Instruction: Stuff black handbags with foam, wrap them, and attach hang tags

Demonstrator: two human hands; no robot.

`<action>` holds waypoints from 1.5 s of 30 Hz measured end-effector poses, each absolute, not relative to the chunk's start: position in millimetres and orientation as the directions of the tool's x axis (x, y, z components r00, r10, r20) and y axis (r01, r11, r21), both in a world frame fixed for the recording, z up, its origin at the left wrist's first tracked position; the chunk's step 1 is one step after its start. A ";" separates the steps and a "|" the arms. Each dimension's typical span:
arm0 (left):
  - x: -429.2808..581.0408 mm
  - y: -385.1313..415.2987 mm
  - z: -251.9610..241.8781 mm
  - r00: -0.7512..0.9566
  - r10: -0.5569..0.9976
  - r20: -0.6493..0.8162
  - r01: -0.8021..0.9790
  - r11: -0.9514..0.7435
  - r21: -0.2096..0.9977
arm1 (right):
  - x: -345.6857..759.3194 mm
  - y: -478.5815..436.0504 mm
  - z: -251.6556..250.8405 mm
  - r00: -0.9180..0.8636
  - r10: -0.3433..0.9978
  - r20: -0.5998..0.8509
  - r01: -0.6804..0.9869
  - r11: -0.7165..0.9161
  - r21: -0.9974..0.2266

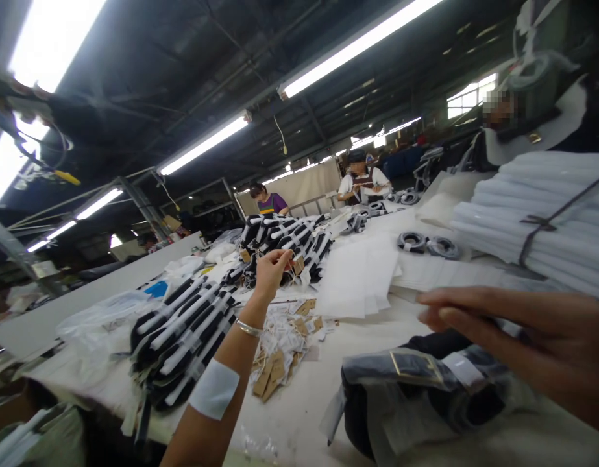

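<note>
My left hand [274, 269] reaches out over the middle of the table, thumb and fingertips pinched together. What sits in the pinch is too small to make out; a brown tag [298, 264] shows just beside the fingertips. Below it lies a loose heap of white and brown hang tags [280, 347] with strings. My right hand [513, 337], blurred, hovers at the right with fingers stretched out and nothing visible in them. Under that hand lies a black bag [416, 370] with a gold rectangular frame, partly wrapped in clear film, its right end partly hidden.
Stacked black-and-white wrapped pieces [187, 337] lie left, with another pile [284, 233] behind. White sheets [357, 275], coiled straps [428, 244] and a tied stack of white foam [537, 207] occupy the right. Two people [365, 178] work across the table; another person stands at far right.
</note>
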State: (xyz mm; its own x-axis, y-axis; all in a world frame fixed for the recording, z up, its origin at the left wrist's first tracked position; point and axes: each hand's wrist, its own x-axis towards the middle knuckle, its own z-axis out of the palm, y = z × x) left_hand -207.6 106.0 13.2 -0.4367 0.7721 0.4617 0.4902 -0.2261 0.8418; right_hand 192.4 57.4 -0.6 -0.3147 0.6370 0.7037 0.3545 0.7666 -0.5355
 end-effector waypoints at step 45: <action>7.5 -11.3 125.3 0.208 0.901 0.381 -0.276 -0.319 0.906 | 145.2 27.7 36.2 -0.510 0.645 0.570 -0.421 0.391 -0.819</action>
State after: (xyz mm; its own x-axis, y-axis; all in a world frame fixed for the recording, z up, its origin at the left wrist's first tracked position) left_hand 7.5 -11.3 125.3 0.2080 0.9010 0.3808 -0.2764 -0.3193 0.9065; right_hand 145.2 27.7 36.2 -0.5095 0.6448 0.5698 -0.4212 0.3905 -0.8186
